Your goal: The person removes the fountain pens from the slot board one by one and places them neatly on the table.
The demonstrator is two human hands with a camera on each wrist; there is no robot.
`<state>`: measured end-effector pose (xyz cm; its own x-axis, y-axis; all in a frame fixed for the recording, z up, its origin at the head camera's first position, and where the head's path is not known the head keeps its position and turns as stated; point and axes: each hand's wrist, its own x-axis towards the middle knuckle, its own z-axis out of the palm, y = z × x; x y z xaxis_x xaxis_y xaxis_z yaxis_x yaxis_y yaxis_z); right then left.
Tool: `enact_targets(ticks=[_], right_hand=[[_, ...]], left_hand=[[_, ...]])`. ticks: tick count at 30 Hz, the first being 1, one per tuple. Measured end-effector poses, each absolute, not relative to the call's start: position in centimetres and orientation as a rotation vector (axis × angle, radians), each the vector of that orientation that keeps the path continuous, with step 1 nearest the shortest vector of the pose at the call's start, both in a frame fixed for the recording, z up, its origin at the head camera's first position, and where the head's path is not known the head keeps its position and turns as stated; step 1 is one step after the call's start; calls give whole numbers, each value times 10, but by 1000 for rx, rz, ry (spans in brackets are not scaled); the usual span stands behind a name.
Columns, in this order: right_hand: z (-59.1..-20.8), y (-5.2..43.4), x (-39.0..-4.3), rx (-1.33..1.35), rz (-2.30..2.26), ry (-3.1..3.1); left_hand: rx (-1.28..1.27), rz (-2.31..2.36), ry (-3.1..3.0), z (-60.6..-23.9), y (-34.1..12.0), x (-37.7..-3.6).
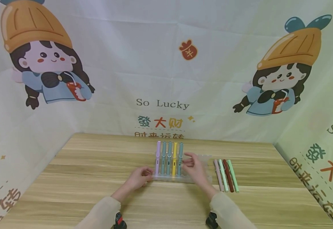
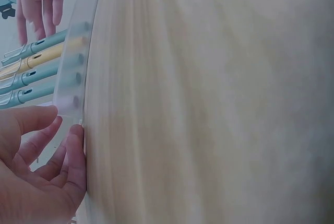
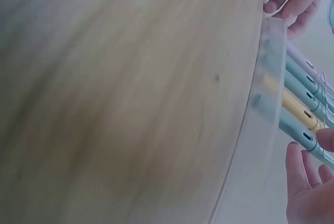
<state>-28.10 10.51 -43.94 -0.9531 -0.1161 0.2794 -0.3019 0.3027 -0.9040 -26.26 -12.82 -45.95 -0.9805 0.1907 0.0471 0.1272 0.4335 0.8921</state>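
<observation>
A clear plastic pen rack (image 1: pixel 196 181) lies in the middle of the wooden table (image 1: pixel 83 178). Five pens stand slotted in it: a purple one (image 1: pixel 158 157), two teal ones, a yellow one (image 1: pixel 174 159) and a teal one (image 1: pixel 180 159) at the right. My left hand (image 1: pixel 147 173) pinches the rack's left front corner (image 2: pixel 70 106) between thumb and fingers. My right hand (image 1: pixel 187 161) hovers with relaxed fingers beside the rightmost teal pen (image 3: pixel 300 135) and holds nothing. The right wrist view shows a fingertip (image 3: pixel 326 139) right at that pen.
Several loose pens (image 1: pixel 225 175), pink, mint, dark red and green, lie side by side just right of the rack. A printed cartoon cloth (image 1: pixel 166 79) walls in the back and both sides of the table.
</observation>
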Motion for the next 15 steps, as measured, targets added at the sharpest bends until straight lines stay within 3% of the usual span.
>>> enact_targets(ticks=[15], right_hand=[[-443, 98, -285, 509, 1728, -2361]], left_hand=[[281, 1616, 2590, -460, -129, -263]])
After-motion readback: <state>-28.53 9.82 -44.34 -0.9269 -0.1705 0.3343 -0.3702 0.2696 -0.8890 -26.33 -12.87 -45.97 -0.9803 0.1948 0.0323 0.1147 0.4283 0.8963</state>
